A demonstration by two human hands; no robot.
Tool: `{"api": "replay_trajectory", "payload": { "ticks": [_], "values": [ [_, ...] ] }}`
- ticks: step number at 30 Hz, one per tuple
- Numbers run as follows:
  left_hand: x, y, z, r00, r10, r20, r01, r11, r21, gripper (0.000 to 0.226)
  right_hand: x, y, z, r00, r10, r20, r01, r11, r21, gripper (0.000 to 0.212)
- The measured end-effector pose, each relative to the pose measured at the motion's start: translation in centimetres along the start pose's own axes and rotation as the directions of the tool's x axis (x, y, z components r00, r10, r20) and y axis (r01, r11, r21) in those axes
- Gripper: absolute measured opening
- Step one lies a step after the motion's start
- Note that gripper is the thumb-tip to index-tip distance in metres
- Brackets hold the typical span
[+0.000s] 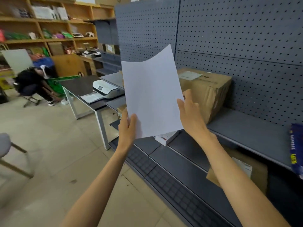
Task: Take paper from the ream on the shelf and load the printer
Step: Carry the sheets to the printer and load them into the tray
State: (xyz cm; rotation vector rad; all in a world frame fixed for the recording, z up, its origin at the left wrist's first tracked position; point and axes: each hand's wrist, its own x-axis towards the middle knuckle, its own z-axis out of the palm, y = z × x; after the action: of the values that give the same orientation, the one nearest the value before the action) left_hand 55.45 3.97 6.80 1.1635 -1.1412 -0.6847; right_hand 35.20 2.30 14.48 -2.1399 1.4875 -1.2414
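A thin stack of white paper point(152, 94) stands upright in front of me, its top edge curling. My left hand point(127, 126) pinches its lower left corner. My right hand point(191, 112) rests against its right edge with the fingers spread. The white ream point(164, 137) lies on the lower grey shelf point(188, 149), partly hidden behind the sheets. The white printer point(106, 89) sits on a dark table point(78, 86) further back to the left, with a printed sheet lying in front of it.
A large cardboard box point(206, 90) stands on the grey shelf at right, another box point(246, 171) below it. A grey pegboard wall point(229, 38) backs the shelves. A person point(31, 82) crouches at far left. A chair point(9, 154) stands at the left edge.
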Motion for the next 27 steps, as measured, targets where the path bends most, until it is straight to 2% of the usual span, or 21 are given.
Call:
{"api": "replay_trajectory", "payload": {
  "ticks": [5,9,15,19,22,27],
  "values": [
    [4.3,-1.0,-3.3,0.986,-0.003,-0.169,-0.001,1.000,-0.023,0.015,5.8,0.5,5.8,0.997,-0.051,0.057,0.043,0.989,0.142,0.002],
    [8.1,-1.3,-6.3,0.973,-0.003,-0.232,0.002,1.000,-0.003,0.023,10.8,0.2,11.0,0.990,-0.059,0.131,0.033,0.980,0.195,0.010],
    [12.7,-3.5,-11.3,0.924,0.024,-0.382,0.009,0.996,0.086,0.021,16.4,-1.1,19.2,0.968,-0.142,0.208,0.092,0.968,0.233,0.006],
    [14.2,-5.2,-14.6,0.885,0.024,-0.465,0.045,0.989,0.138,0.013,18.3,-2.2,24.2,0.952,-0.161,0.261,0.071,0.944,0.323,0.009],
    [14.7,-6.3,-16.9,0.854,0.022,-0.520,0.072,0.985,0.159,0.019,18.9,-3.3,27.5,0.939,-0.189,0.286,0.076,0.928,0.365,0.009],
    [15.2,-7.8,-19.3,0.812,-0.017,-0.584,0.131,0.980,0.153,0.026,18.8,-4.2,32.7,0.925,-0.157,0.347,0.005,0.916,0.402,0.012]
  ]
}}
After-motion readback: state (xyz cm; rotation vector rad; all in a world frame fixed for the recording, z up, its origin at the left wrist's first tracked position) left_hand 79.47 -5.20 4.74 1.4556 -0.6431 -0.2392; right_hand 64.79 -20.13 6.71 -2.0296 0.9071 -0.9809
